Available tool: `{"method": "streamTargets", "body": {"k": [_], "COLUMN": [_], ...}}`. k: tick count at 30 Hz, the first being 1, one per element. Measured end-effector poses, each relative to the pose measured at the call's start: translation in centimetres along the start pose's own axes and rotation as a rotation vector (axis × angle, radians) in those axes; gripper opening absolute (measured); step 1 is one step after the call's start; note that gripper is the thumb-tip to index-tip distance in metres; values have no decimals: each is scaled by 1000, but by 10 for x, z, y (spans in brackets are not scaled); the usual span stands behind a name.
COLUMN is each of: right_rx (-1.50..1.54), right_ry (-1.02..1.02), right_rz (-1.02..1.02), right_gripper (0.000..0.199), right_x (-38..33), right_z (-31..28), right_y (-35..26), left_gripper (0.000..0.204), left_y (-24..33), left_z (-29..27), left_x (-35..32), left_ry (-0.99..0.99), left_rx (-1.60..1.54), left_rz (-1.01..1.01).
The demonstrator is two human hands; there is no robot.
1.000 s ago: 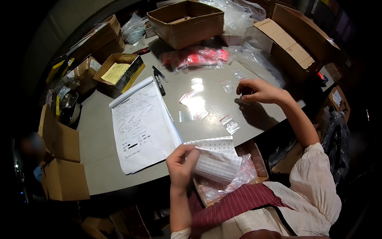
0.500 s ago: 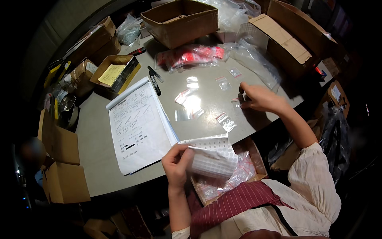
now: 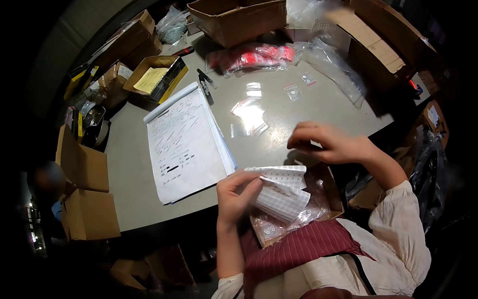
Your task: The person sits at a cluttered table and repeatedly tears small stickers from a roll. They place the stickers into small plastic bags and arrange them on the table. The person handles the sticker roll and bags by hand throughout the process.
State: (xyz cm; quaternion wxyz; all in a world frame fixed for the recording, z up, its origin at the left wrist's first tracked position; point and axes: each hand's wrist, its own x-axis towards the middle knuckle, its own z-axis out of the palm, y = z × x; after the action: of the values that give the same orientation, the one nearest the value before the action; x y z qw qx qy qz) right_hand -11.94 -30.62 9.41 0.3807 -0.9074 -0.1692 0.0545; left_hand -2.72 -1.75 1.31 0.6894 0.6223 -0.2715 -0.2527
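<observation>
Left hand (image 3: 238,195) grips a sheet of small white labels (image 3: 281,192), curled and folded over itself, just below the near table edge, above a box of small clear bags (image 3: 279,226). Right hand (image 3: 326,143) hovers over the edge, fingers pinched on something small; can't tell what. Grey table (image 3: 323,107): paper pad (image 3: 185,142), black markers (image 3: 205,85), loose clear bags (image 3: 249,112). Cardboard boxes (image 3: 238,19) all around, dim room.

Overhead light; bright glare patch on the grey table (image 3: 318,114). Frame rim falls to black, straight edges bow outward. Right hand (image 3: 328,143) motion-blurred; its shadow falls below.
</observation>
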Motion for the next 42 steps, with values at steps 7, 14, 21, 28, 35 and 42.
{"method": "streamTargets", "body": {"k": [7, 14, 21, 28, 35, 42], "right_rx": [-36, -229, -474, 8, 336, -105], "right_ry": [6, 70, 257, 459, 441, 233], "right_rz": [-93, -163, -445, 242, 332, 380], "right_gripper": [24, 17, 32, 27, 16, 28], "right_x": [60, 73, 55, 48, 35, 58], "right_z": [34, 48, 62, -63, -98, -77], "right_y": [-24, -17, -17, 93, 165, 137], "left_gripper": [10, 11, 16, 12, 12, 13], "left_y": [-1, 1, 5, 6, 6, 5], "left_z": [3, -2, -7, -4, -6, -7], "left_x": [3, 6, 3, 6, 7, 6], "left_ry": [-28, -75, -49, 18, 9, 8], "left_rx": [178, 255, -101, -189, -204, -176], "left_rz": [99, 112, -144, -132, -107, -98]}}
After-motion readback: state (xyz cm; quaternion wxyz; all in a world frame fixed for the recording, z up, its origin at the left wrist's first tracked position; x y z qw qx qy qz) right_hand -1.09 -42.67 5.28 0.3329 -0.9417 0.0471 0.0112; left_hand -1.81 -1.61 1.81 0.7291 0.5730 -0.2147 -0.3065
